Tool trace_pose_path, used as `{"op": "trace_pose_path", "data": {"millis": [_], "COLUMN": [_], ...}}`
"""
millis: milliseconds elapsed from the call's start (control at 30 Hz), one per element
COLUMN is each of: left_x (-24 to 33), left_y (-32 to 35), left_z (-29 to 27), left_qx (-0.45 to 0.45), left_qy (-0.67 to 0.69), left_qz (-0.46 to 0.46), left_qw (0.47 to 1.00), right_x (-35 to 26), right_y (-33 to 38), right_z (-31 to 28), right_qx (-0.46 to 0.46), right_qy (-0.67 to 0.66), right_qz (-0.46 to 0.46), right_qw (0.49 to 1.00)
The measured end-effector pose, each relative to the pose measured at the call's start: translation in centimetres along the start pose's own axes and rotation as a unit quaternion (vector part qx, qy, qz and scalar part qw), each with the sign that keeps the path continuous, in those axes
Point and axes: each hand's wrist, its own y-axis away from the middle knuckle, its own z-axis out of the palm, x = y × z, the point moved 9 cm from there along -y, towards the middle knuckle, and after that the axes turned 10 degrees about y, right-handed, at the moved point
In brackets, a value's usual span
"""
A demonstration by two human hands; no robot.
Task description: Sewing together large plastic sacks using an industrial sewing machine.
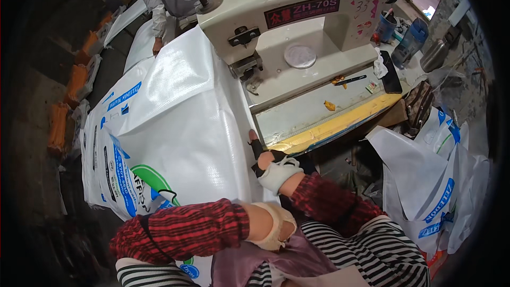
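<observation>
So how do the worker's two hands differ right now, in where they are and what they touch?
The right hand, in a white and black glove, is stretched forward with its fingers at the edge of the white woven plastic sack, beside the cream sewing machine table. The left hand, in a pale glove, is drawn back near the body and curled, off the sack edge. Both come out of red checked sleeves.

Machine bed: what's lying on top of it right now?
On the machine bed: a round metal plate, a dark pen-like tool, small orange scraps. The white woven sack covers its left edge; nothing beneath shows.
</observation>
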Motion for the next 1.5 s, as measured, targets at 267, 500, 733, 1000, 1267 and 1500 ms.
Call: {"op": "trace_pose_path", "data": {"millis": [267,500,733,1000,1267,1500], "left_x": [-1.4,-6.7,-12.8,-12.3,-11.4,-0.1], "left_y": [0.1,5.5,15.2,12.6,16.0,6.9], "left_z": [-1.9,-7.7,-14.5,-14.8,-17.2,-3.0], "left_qx": [0.048,0.132,0.224,0.306,0.36,0.115], "left_qy": [0.046,-0.131,-0.379,-0.424,-0.279,-0.017], "left_qz": [0.014,-0.182,-0.304,-0.195,-0.214,-0.069], "left_qw": [0.998,0.965,0.845,0.83,0.864,0.991], "right_x": [0.0,0.4,0.5,-0.2,2.2,-1.3], "right_y": [-1.9,-4.4,-4.9,-3.7,-5.9,-2.9], "right_z": [-1.5,1.7,5.4,-0.4,0.5,-3.8], "right_qx": [-0.008,0.087,-0.002,0.014,0.033,-0.031], "right_qy": [0.001,0.058,0.076,0.078,0.079,0.031], "right_qz": [-0.015,-0.149,-0.107,-0.07,-0.078,-0.024], "right_qw": [1.0,0.983,0.991,0.994,0.993,0.999]}}
